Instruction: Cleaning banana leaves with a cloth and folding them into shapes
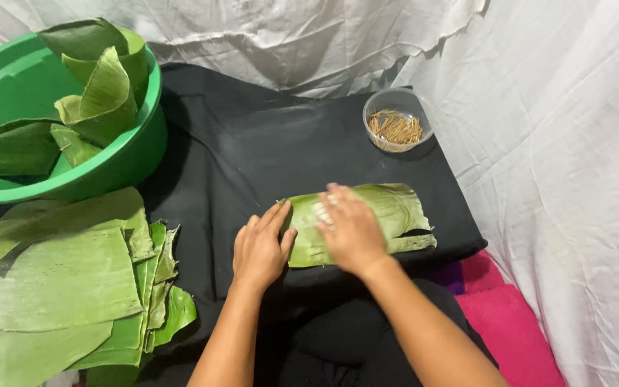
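Note:
A rolled green banana leaf (395, 211) lies on a black cloth (252, 150) in front of me. My right hand (350, 229) rests flat on top of the leaf near its middle, fingers pointing away. Beside it, my left hand (259, 247) lies flat on the cloth, its fingertips touching the leaf's left end. Neither hand grips anything.
A stack of flat banana leaf pieces (66, 287) lies at the left. Behind it stands a green plastic basin (16, 79) holding folded leaves. A small clear bowl of short thin sticks (395, 122) sits at the back right. White cloth hangs around; pink fabric (510, 322) lies at lower right.

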